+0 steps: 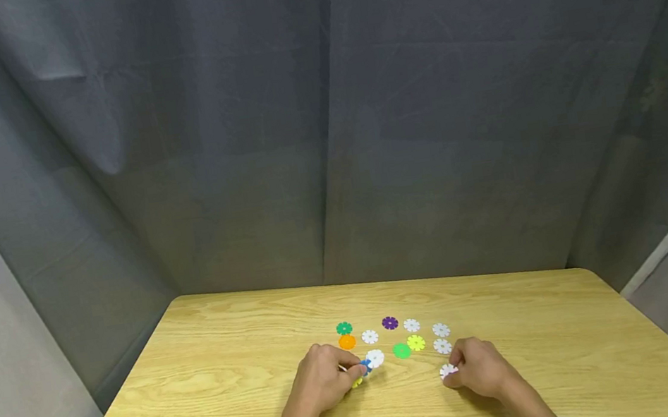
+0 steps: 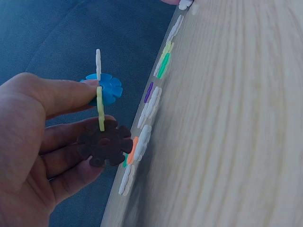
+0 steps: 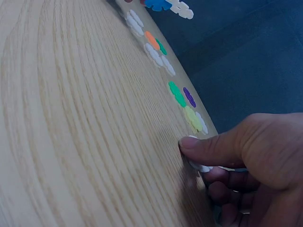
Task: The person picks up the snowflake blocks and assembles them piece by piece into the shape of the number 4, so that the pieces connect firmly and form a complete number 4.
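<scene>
My left hand [image 1: 322, 379] pinches a small chain of interlocked notched plastic discs, held above the table. In the left wrist view the chain shows a white disc [image 2: 98, 64] on top, a blue disc [image 2: 111, 88] between thumb and finger, a yellow disc [image 2: 100, 109] edge-on below, and a dark brown disc [image 2: 105, 143] at the bottom. To the right, my right hand [image 1: 483, 366] pinches a white disc [image 1: 448, 369] between thumb and fingers, low over the table. The thumb covers part of that white disc [image 3: 200, 167] in the right wrist view.
Loose discs lie between and beyond the hands: dark green [image 1: 344, 328], orange [image 1: 347, 342], purple [image 1: 390, 323], light green [image 1: 402, 351], yellow [image 1: 415, 343] and several white ones [image 1: 440, 329]. Grey curtains [image 1: 323, 131] surround the wooden table [image 1: 207, 397].
</scene>
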Demonstrator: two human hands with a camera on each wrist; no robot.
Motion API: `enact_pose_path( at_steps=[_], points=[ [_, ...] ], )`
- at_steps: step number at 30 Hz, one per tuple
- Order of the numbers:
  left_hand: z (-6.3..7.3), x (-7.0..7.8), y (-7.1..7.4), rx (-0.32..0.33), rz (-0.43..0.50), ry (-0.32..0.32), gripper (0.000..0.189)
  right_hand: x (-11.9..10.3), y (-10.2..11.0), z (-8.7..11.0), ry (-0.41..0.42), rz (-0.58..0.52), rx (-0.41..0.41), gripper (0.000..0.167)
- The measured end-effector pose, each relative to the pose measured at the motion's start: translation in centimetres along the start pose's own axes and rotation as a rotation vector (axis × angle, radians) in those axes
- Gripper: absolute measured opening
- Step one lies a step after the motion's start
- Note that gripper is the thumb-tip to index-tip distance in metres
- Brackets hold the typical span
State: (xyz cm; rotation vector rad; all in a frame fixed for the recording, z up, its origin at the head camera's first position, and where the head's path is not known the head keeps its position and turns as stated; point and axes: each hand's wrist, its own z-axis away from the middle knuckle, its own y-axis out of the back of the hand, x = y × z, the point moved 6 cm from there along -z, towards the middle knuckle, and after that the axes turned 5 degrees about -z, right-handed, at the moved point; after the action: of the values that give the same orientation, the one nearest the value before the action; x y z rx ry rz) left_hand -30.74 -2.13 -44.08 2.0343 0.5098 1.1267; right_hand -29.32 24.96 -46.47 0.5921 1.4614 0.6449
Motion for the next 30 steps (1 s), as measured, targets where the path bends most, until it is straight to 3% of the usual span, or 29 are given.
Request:
enact_pose_path(
  at_steps=[13,20,30],
  points=[
    [0.0,-0.1,-0.2,-0.031,0.019,-0.007,0.007,-0.7,0.2,0.0,0.084,-0.034,-0.007,0.011],
    [0.1,0.1,-0.5,-0.051,0.019,-0.007,0.006,-1.2,-0.2,0.1,0.174,-0.041,-0.008,0.020],
    [0.0,0.2,-0.6,-0.058,0.001,-0.024,0.005,-2.4,-0.8,-0.1,0.194,-0.092,0.011,0.018]
  ],
)
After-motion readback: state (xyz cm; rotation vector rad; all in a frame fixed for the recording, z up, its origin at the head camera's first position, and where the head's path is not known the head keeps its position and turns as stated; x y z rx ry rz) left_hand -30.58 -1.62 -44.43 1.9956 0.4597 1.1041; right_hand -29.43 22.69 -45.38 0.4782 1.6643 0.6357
